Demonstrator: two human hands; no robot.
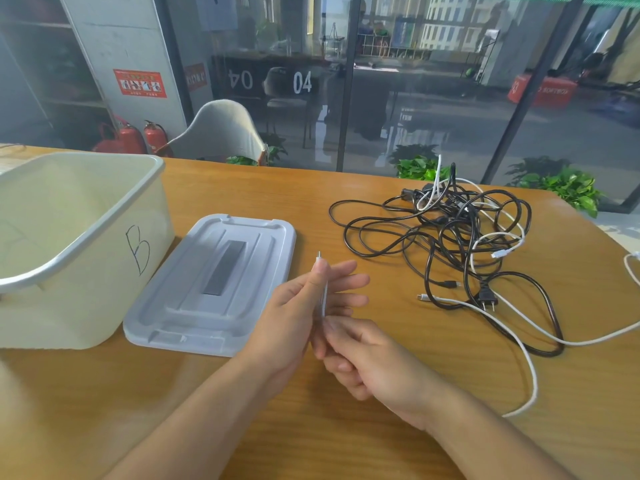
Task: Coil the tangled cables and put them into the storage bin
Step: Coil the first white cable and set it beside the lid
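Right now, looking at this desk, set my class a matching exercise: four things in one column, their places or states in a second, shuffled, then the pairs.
Things:
1. bin
2. lid
3. black cables
4. white plug

Places or states:
A. tangled in a heap at the right
B. sticking up from the left hand's grip
C. flat on the table, beside the bin
D. open, marked B, at the left

Pairs: 1-D, 2-C, 3-A, 4-B

Bare table (346,188) runs between the lid (211,289) and the cable tangle (450,230). The open bin (83,237) blocks the left; white cable (530,368) trails across the right.
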